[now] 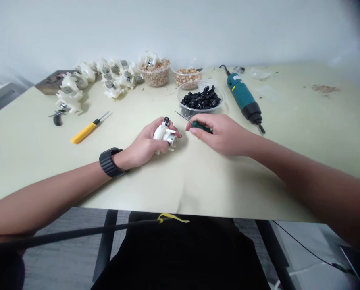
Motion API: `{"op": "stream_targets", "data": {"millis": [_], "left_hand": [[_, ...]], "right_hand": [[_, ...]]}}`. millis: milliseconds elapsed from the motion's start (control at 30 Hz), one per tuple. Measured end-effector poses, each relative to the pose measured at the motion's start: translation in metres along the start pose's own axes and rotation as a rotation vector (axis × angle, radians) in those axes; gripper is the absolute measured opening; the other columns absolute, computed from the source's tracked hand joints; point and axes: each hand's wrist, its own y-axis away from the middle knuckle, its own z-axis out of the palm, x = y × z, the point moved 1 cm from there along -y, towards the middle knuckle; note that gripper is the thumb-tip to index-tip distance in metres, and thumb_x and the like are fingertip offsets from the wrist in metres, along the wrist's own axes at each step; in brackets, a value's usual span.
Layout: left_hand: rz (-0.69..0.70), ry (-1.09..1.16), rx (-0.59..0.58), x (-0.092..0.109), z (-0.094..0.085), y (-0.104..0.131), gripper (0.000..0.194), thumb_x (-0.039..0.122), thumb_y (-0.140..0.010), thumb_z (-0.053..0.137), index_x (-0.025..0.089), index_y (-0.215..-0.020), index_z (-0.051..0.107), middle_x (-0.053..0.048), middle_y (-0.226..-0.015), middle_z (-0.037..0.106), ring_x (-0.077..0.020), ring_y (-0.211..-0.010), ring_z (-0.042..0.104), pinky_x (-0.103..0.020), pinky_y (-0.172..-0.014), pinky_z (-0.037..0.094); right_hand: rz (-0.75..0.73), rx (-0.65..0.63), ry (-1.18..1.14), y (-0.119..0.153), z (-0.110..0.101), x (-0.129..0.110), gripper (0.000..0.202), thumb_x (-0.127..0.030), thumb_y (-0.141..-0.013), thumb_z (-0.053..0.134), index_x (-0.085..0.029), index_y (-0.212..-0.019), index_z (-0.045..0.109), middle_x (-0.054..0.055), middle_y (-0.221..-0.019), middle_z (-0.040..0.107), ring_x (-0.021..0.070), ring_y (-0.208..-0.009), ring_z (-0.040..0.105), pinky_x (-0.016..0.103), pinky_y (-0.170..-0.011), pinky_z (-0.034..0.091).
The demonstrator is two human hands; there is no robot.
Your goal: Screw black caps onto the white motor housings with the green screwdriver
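My left hand (pixel 148 145) is wrapped round a white plastic motor assembly (pixel 161 133) with a silver motor at its lower right and a small black piece on top. My right hand (pixel 220 133) grips the dark green handle of a screwdriver (pixel 200 127), its thin shaft pointing up and left, apart from the assembly. Just behind the hands stands a clear round tub (pixel 221 100) of small black parts (pixel 200 98). To the left lies a yellow-handled screwdriver (pixel 86 131). My fingers partly hide the assembly's underside.
Several similar white assemblies (pixel 113 76) crowd the back left, near pliers (pixel 58 117) and a dark block (pixel 48 83). Two tubs of small tan pieces, a left one (pixel 157 76) and a right one (pixel 187 78), stand behind. A teal power screwdriver (pixel 244 98) lies at right.
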Motion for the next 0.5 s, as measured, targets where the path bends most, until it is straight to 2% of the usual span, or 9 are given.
{"op": "stream_targets", "data": {"millis": [100, 267, 367, 500], "left_hand": [[-0.004, 0.032, 0.003, 0.001, 0.001, 0.000, 0.048, 0.003, -0.055, 0.068, 0.019, -0.099, 0.064, -0.005, -0.104, 0.076, -0.0226, -0.100, 0.068, -0.034, -0.080, 0.050], [-0.006, 0.111, 0.004, 0.002, 0.002, -0.001, 0.043, 0.004, -0.050, 0.064, 0.018, -0.091, 0.066, -0.005, -0.094, 0.076, -0.0209, -0.089, 0.067, -0.035, -0.079, 0.051], [0.002, 0.102, -0.004, 0.002, 0.000, -0.002, 0.041, 0.006, -0.049, 0.061, 0.018, -0.089, 0.066, -0.007, -0.094, 0.077, -0.0239, -0.092, 0.069, -0.037, -0.078, 0.052], [-0.016, 0.103, -0.010, 0.002, -0.001, -0.002, 0.041, 0.007, -0.049, 0.062, 0.017, -0.089, 0.066, -0.008, -0.096, 0.077, -0.0253, -0.096, 0.071, -0.037, -0.080, 0.053]], "right_hand": [[-0.111, 0.037, 0.110, 0.002, 0.004, 0.003, 0.024, -0.036, -0.107, 0.058, -0.017, -0.117, 0.070, 0.001, -0.082, 0.065, 0.0154, -0.068, 0.048, 0.031, -0.069, 0.031], [-0.166, 0.042, 0.314, 0.006, 0.011, 0.003, 0.032, -0.040, -0.112, 0.046, -0.016, -0.116, 0.067, 0.007, -0.089, 0.070, 0.0188, -0.073, 0.053, 0.032, -0.067, 0.028], [-0.213, 0.066, 0.406, 0.006, 0.013, 0.003, 0.034, -0.041, -0.113, 0.044, -0.016, -0.115, 0.068, 0.009, -0.094, 0.073, 0.0197, -0.075, 0.056, 0.032, -0.066, 0.026], [-0.219, 0.096, 0.485, 0.006, 0.015, 0.003, 0.038, -0.043, -0.114, 0.044, -0.016, -0.117, 0.070, 0.009, -0.091, 0.074, 0.0188, -0.070, 0.054, 0.032, -0.063, 0.023]]}}
